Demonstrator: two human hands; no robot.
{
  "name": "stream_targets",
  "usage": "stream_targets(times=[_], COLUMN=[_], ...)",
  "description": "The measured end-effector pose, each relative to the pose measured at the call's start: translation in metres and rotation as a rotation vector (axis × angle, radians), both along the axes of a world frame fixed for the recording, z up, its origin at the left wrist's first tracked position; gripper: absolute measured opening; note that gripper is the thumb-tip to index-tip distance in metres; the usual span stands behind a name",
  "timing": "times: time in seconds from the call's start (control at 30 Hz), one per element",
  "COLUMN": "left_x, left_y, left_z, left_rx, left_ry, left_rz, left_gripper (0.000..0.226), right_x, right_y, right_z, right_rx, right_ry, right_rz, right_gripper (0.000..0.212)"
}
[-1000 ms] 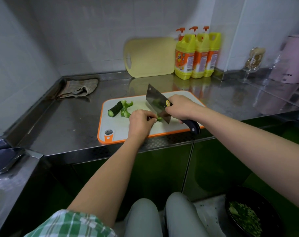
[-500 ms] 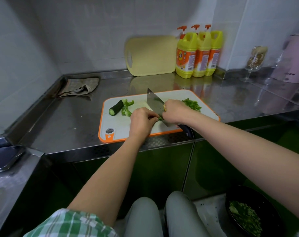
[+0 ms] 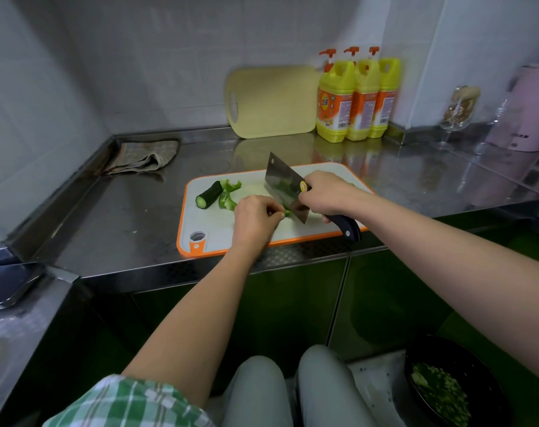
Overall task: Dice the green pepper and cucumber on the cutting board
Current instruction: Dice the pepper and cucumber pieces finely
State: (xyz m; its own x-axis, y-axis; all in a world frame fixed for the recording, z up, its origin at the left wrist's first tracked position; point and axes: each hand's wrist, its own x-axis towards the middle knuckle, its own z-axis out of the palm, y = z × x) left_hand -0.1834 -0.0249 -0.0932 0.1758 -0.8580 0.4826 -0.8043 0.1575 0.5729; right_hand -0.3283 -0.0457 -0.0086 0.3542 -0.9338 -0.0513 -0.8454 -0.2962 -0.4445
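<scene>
- Pepper strip, thin, green [image 3: 286,213]: light, pliant, slippery; left hand [image 3: 254,217] pinches it, just behind the cut, on white orange-rimmed plastic cutting board [image 3: 219,234].
- Right hand [image 3: 325,195] grips black-handled steel cleaver [image 3: 285,186].
- Dark green cucumber stub [image 3: 209,195], board's left: firm, likely to roll.

Both bare forearms reach forward, close together. The left hand [image 3: 254,217] lies knuckles up, its fingers [image 3: 274,211] curled and pinching a small green pepper piece [image 3: 287,213]. The right hand [image 3: 323,195], just beside it, grips a black-handled steel cleaver [image 3: 285,188].
</scene>
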Motion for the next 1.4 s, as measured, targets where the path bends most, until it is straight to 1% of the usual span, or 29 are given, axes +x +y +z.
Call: stream_targets(times=[0.17,0.27,0.4,0.5,0.67,0.77,0.83,0.93,1.07,1.23,1.4], left_x=[0.000,0.001,0.001,0.002,0.002,0.001,0.001,0.001,0.001,0.001,0.001], left_y=[-0.002,-0.003,-0.004,-0.004,-0.003,-0.003,-0.002,-0.002,-0.002,-0.002,-0.003], left_z=[-0.001,-0.001,-0.001,-0.002,-0.001,-0.001,0.000,-0.001,-0.001,-0.001,-0.001], left_rx=[0.013,0.025,0.032,0.028,0.023,0.013,0.012,0.011,0.021,0.028,0.030], left_ry=[-0.005,-0.015,-0.021,-0.024,-0.025,-0.034,-0.038,-0.037,-0.028,-0.024,-0.022], left_rz=[-0.002,0.003,0.005,0.005,0.003,-0.003,-0.001,0.005,0.017,0.015,0.017], left_gripper=[0.006,0.006,0.006,0.007,0.008,0.007,0.007,0.007,0.007,0.005,0.005], right_x=[0.001,-0.001,0.000,0.007,0.016,0.011,0.007,0.002,0.001,0.003,0.002], right_y=[0.007,0.006,0.003,-0.001,-0.010,-0.011,-0.010,-0.004,0.005,0.007,0.006], right_z=[0.000,-0.002,0.000,-0.007,-0.023,-0.025,-0.020,-0.007,-0.001,-0.005,-0.006], right_rx=[0.005,0.022,0.062,0.041,-0.050,-0.111,-0.104,-0.057,-0.044,-0.024,-0.038], right_ry=[0.060,0.057,0.042,0.052,0.000,-0.075,-0.108,-0.072,-0.008,0.007,0.034], right_rz=[-0.003,-0.005,0.004,0.000,-0.057,-0.076,-0.065,-0.021,0.014,0.001,-0.010], right_gripper=[0.010,0.012,0.011,0.010,0.013,0.021,0.022,0.019,0.017,0.010,0.011])
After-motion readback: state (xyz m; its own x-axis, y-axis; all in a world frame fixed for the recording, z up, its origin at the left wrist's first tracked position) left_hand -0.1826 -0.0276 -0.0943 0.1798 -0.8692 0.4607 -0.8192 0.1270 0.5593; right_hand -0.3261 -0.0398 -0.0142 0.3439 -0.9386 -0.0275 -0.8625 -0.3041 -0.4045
